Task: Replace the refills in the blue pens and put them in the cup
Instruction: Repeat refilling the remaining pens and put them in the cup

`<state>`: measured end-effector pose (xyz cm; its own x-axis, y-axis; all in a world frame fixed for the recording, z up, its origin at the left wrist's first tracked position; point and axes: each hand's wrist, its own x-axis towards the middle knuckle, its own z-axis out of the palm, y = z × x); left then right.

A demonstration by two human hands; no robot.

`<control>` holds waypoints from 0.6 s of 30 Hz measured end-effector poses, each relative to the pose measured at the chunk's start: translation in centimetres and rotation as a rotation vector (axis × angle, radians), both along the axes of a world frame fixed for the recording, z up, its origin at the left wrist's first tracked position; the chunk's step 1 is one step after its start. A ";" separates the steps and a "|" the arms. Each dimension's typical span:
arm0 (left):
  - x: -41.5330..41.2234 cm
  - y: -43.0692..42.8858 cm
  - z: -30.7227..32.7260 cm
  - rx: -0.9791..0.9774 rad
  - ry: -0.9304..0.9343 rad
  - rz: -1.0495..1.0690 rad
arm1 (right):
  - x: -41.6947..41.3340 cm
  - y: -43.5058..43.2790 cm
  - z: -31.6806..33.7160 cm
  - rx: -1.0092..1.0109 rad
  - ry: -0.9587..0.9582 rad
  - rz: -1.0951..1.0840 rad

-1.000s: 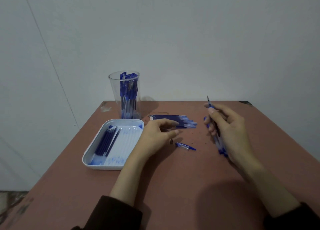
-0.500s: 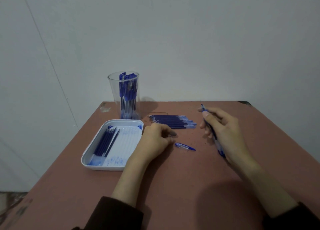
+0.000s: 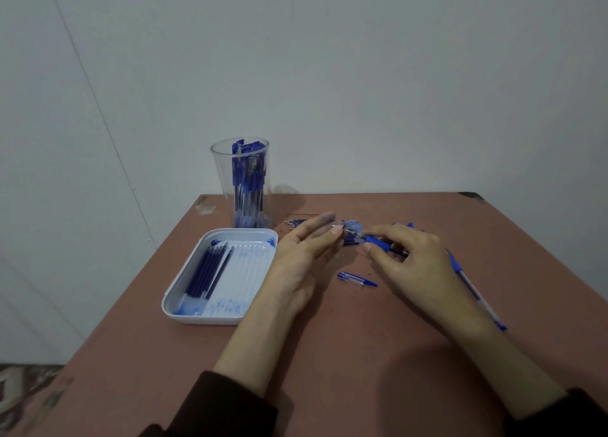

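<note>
My right hand (image 3: 418, 262) grips a blue pen (image 3: 473, 292) low over the table; its blue grip end pokes out toward my left hand, and its tail runs back along my wrist. My left hand (image 3: 306, 249) reaches in with fingers nearly straight and seems to pinch a small pen tip piece (image 3: 335, 227) right at the pen's front end. Behind both hands lies a pile of new refills (image 3: 353, 227), partly hidden. A pen cap (image 3: 357, 279) lies on the table between my hands. The clear cup (image 3: 243, 186) at the back holds several blue pens.
A white tray (image 3: 260, 272) with several dark refills (image 3: 207, 268) and ink smears sits left of my left hand, just in front of the cup. The brown table (image 3: 329, 354) ends at a wall behind and drops off on the left.
My right hand lowered the pen from upright to nearly flat and moved left. My left hand closed over a small piece on the table, then moved right and back to meet the pen's front.
</note>
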<state>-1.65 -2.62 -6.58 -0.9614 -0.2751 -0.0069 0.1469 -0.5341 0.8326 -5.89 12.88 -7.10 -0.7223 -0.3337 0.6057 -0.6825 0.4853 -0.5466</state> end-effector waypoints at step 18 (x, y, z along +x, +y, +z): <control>0.1 1.0 0.1 -0.192 0.112 -0.057 | 0.7 -0.2 0.6 -0.189 -0.306 0.149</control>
<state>-1.50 -1.58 -6.50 -0.9672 -0.2064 0.1482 0.2184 -0.3774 0.8999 -5.24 12.69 -6.48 -0.8312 -0.3522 0.4303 -0.5293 0.2642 -0.8062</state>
